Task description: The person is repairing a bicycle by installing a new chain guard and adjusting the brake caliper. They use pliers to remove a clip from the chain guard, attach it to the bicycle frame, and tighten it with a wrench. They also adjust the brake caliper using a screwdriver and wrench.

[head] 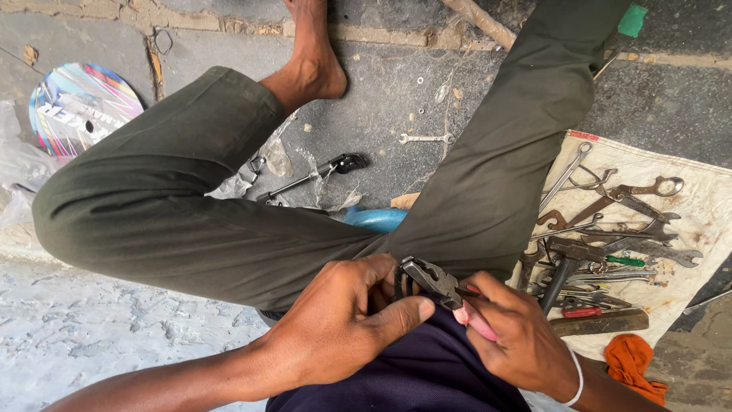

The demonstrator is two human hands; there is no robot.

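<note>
So we're sitting cross-legged on the ground here, and the work happens right in our lap, probably because that keeps everything steady and close to the eyes. Our right hand (522, 339) is wrapped shut around the pink handles of one pair of pliers (442, 286), and the jaws point left toward our left hand (343, 320), which is curled closed around something small and dark pinched against the thumb — we honestly can't tell what that piece is, the fingers hide most of it. Holding it that way makes sense: one hand braces the part, the other squeezes the tool. The pliers sit just above the dark blue cloth at our waist, touching both hands. Off to the right there's a pale cloth (701, 206) spread on the floor with the tools laid out so nothing rolls off: several spanners, too overlapped to count properly, plus one hammer (564, 271), one green-handled screwdriver (625, 261) and one red-handled one (583, 312). One lone spanner (425, 139) lies on the concrete between our knees, one black-gripped rod (313, 177) near it, one orange rag (633, 365) by our right wrist, and one colourful disc (80, 107) far left.
</note>
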